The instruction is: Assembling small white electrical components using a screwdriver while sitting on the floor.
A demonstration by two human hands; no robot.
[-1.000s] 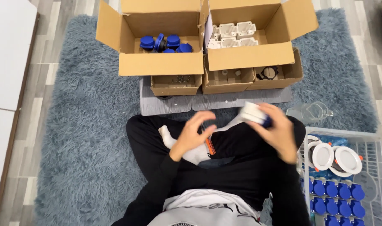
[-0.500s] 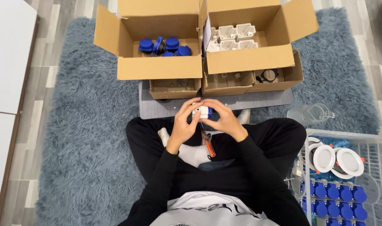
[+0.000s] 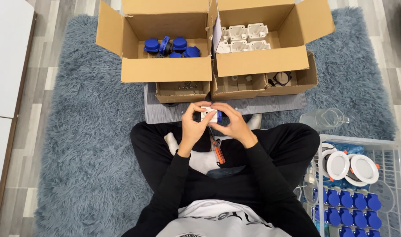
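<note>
The person sits cross-legged on a shaggy grey-blue rug [image 3: 77, 145], dressed in black, with both hands raised together in front of the lap. The left hand [image 3: 193, 125] and the right hand [image 3: 230, 123] are closed from either side on a small white boxy part [image 3: 208, 114], fingertips meeting over its top; a bit of blue shows at its right edge, against the right hand. The part is held in the air just above the near edge of a grey mat [image 3: 262, 105] that lies on the rug in front of the knees.

An orange-handled tool [image 3: 218, 153] rests in the lap just below the hands, between the legs.

Beyond the mat stand two open cardboard boxes side by side. The left box [image 3: 165, 70] holds a loose cluster of blue round pieces [image 3: 172, 46]; the right box [image 3: 257, 61] holds white square housings [image 3: 242, 37] packed in rows. In front of them sit lower, shallow cardboard trays [image 3: 183, 92], one with small dark hardware, another with a black ring-shaped item [image 3: 281, 79].

To the person's right, a clear plastic jug [image 3: 325, 118] lies on the rug. Nearer the knee, a white wire basket [image 3: 398, 175] carries round white disc fittings [image 3: 352, 166] at its far end and rows of blue pieces [image 3: 345, 199] at the near end. A white cabinet [image 3: 5, 66] edges the rug on the far left, over a pale wood-plank floor.
</note>
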